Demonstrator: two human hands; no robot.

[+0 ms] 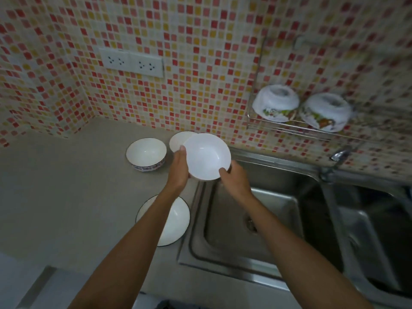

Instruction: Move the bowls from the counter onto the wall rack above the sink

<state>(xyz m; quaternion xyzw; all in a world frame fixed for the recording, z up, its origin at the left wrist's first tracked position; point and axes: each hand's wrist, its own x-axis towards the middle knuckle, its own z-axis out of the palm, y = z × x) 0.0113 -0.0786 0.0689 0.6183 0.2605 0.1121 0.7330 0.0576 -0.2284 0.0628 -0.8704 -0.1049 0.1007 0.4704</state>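
Observation:
A plain white bowl is held upright above the counter's edge by both hands: my left hand grips its left rim, my right hand its near right rim. Behind it another white bowl rests on the counter, partly hidden. A bowl with a blue patterned outside stands to the left. A dark-rimmed white bowl lies under my left forearm. On the wire wall rack two flower-patterned bowls sit upside down.
A grey counter fills the left. A steel double sink lies at right with a tap below the rack. A white double socket is on the mosaic-tiled wall.

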